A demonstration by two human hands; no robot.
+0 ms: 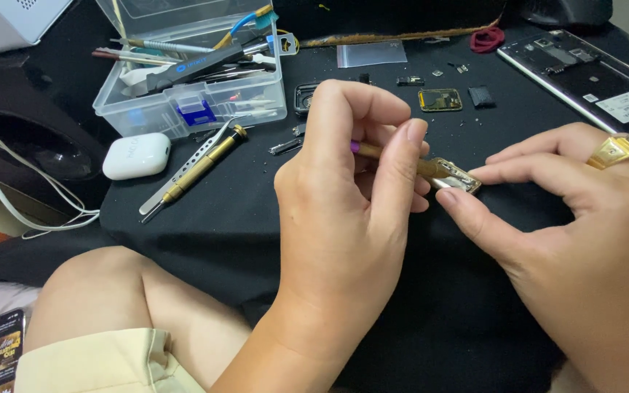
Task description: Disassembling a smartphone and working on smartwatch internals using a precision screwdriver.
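Observation:
My left hand (pixel 351 189) is closed around a small brass screwdriver (pixel 391 156) with a purple end, its tip pointing right at a small rectangular metal part (pixel 460 177). Thumb and forefinger of my right hand (pixel 569 218) pinch that part and steady it on the black cloth (pixel 220 218). A gold ring sits on one right finger. The screwdriver's tip is hidden where it meets the part.
A clear plastic tool box (pixel 191 87) stands at the back left, with a white earbud case (pixel 136 155), tweezers (pixel 183 171) and a second brass screwdriver (pixel 205 164) near it. Small components (pixel 440 100) lie behind my hands. An opened phone (pixel 584 73) lies far right. My knee is lower left.

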